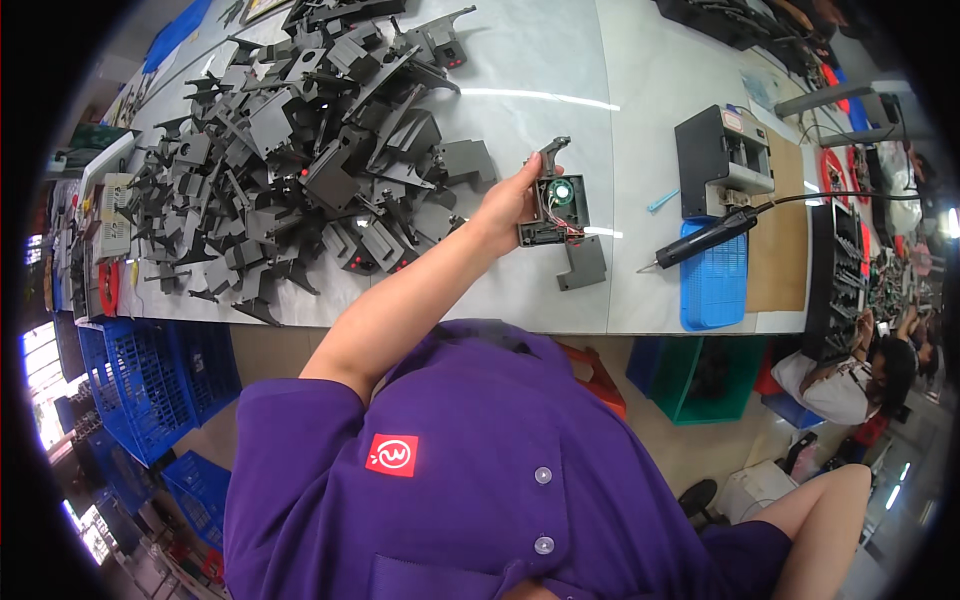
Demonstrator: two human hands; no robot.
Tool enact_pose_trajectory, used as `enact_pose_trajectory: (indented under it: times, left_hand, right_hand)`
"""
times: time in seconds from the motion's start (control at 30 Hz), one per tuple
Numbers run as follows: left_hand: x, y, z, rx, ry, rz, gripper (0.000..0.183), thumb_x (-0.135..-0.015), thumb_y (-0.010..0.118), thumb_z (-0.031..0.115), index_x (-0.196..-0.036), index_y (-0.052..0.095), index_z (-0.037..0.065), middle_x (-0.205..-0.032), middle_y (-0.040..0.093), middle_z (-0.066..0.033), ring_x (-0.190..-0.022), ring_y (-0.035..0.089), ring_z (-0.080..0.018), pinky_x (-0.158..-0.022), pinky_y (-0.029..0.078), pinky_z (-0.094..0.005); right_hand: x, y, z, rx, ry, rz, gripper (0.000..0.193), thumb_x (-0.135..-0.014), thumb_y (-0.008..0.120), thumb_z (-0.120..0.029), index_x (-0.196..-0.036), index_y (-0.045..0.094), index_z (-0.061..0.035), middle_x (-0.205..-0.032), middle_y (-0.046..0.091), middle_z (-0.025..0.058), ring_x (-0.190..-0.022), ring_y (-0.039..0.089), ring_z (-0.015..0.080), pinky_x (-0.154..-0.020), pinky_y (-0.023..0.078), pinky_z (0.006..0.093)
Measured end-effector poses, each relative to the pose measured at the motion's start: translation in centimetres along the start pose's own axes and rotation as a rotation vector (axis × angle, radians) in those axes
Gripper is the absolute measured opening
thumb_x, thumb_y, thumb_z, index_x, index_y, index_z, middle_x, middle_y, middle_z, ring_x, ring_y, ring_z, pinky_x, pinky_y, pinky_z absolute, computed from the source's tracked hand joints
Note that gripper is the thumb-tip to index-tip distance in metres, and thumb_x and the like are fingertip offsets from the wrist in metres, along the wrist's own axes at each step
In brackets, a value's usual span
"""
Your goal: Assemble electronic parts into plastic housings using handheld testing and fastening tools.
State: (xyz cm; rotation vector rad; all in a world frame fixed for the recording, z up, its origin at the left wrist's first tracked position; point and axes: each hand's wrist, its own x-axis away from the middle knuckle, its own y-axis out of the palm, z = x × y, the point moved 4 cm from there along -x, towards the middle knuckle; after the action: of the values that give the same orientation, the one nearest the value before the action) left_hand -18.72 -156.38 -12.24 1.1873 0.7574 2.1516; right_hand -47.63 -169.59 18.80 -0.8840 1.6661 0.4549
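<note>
My left hand is closed on a dark grey plastic housing and holds it over the table's front part. The housing is turned with its hollow side up. Inside sit a small green round circuit board with a bright spot and several thin wires. A bracket-like arm sticks out at its far end. Beside it, a flat dark grey cover piece lies on the table. On my right, only a bent bare arm shows at the lower right; the right hand is out of view.
A large heap of dark grey plastic parts covers the table's left. To the right, a corded electric screwdriver rests on a blue basket, near a black and grey machine. Crates stand below; another person sits at right.
</note>
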Motion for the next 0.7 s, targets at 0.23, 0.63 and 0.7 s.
enact_pose_trajectory:
  times: [0.23, 0.63, 0.7]
  left_hand:
    - [0.0, -0.2, 0.2, -0.106, 0.030, -0.014, 0.044, -0.090, 0.038, 0.047, -0.109, 0.053, 0.009, -0.093, 0.059, -0.0045, -0.084, 0.060, -0.0169, -0.075, 0.051, -0.0368]
    - [0.0, 0.6, -0.3, -0.134, 0.045, -0.075, 0.047, -0.089, 0.043, 0.047, -0.111, 0.053, 0.008, -0.094, 0.057, -0.0020, -0.082, 0.058, -0.0120, -0.072, 0.049, -0.0305]
    - [0.2, 0.7, -0.2, -0.129, 0.042, -0.101, 0.045, -0.089, 0.043, 0.046, -0.110, 0.053, 0.008, -0.095, 0.057, -0.0018, -0.082, 0.057, -0.0112, -0.072, 0.049, -0.0296]
  right_hand:
    - [-0.8, 0.0, 0.4, 0.031, 0.021, 0.025, 0.012, -0.072, 0.056, -0.014, -0.081, 0.061, -0.0085, -0.072, 0.061, 0.0051, -0.067, 0.057, 0.0231, -0.087, 0.042, 0.0420]
    - [-1.1, -0.7, 0.0, 0.090, 0.032, 0.066, 0.011, -0.073, 0.056, -0.015, -0.080, 0.061, -0.0085, -0.071, 0.060, 0.0047, -0.066, 0.057, 0.0223, -0.085, 0.043, 0.0415]
    - [-1.2, -0.9, 0.0, 0.099, 0.032, 0.072, 0.011, -0.073, 0.056, -0.015, -0.080, 0.061, -0.0085, -0.071, 0.060, 0.0047, -0.066, 0.056, 0.0222, -0.085, 0.043, 0.0414]
